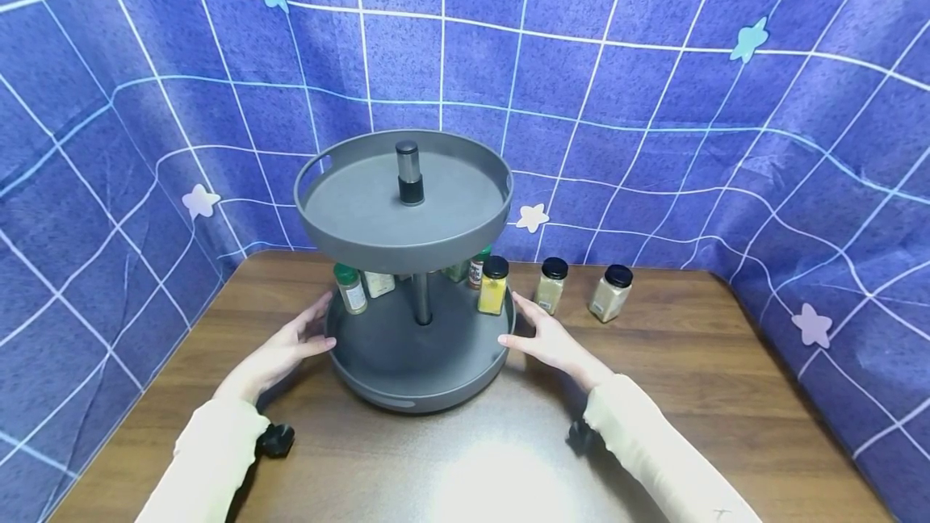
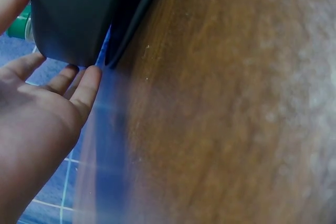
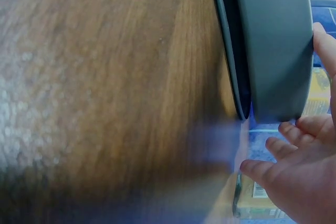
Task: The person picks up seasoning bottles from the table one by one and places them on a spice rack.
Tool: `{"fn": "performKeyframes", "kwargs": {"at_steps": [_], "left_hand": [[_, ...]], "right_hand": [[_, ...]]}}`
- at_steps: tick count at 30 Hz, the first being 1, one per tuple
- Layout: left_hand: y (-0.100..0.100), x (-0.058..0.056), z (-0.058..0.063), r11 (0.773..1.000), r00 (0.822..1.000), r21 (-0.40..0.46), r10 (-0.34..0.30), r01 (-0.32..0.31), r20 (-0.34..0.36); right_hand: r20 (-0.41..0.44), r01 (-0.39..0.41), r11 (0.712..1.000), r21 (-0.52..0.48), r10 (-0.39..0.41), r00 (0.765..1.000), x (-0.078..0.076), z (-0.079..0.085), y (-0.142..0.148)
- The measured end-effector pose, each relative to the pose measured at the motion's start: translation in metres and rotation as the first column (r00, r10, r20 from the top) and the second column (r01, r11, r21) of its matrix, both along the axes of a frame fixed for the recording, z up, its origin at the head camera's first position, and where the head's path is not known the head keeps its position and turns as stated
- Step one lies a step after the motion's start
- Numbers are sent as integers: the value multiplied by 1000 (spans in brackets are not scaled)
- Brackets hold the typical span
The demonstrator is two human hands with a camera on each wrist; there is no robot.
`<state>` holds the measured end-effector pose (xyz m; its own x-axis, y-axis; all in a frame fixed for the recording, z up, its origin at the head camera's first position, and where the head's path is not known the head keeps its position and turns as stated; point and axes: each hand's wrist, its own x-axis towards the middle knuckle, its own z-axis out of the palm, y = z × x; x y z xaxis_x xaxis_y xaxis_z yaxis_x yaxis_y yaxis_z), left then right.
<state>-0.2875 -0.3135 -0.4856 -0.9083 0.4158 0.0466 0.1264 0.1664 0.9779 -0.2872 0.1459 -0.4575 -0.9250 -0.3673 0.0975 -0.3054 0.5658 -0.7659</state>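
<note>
A grey two-tier turntable stands on the table, its upper tray (image 1: 465, 208) above the lower tray (image 1: 414, 366) on a metal post (image 1: 422, 301). My left hand (image 1: 279, 349) grips the lower tray's left rim, thumb over the edge and fingers against the outer wall (image 2: 73, 19). On the opposite side my right hand (image 1: 552, 341) holds the right rim in the same way, close to the wall (image 3: 278, 45). Standing on the lower tray are a green-capped spice bottle (image 1: 354, 297), a yellow spice jar (image 1: 493, 294) with a black lid and several others, partly hidden by the upper tray.
Two black-lidded spice jars stand on the wooden table (image 1: 690, 361) right of the turntable: a nearer one (image 1: 550, 290) just beyond my right hand and another jar (image 1: 609, 297) farther right. A blue patterned curtain (image 1: 617, 103) hangs behind and along the sides.
</note>
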Motion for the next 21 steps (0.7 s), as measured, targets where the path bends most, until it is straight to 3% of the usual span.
{"fn": "performKeyframes", "kwargs": {"at_steps": [13, 21], "left_hand": [[6, 8, 7, 992, 998, -112, 45, -49, -38], [15, 18, 11, 973, 990, -189, 122, -134, -70]], "right_hand": [[-13, 4, 1000, 4, -4, 1000, -1, 0, 1], [7, 10, 1000, 20, -10, 1000, -1, -1, 1]]}}
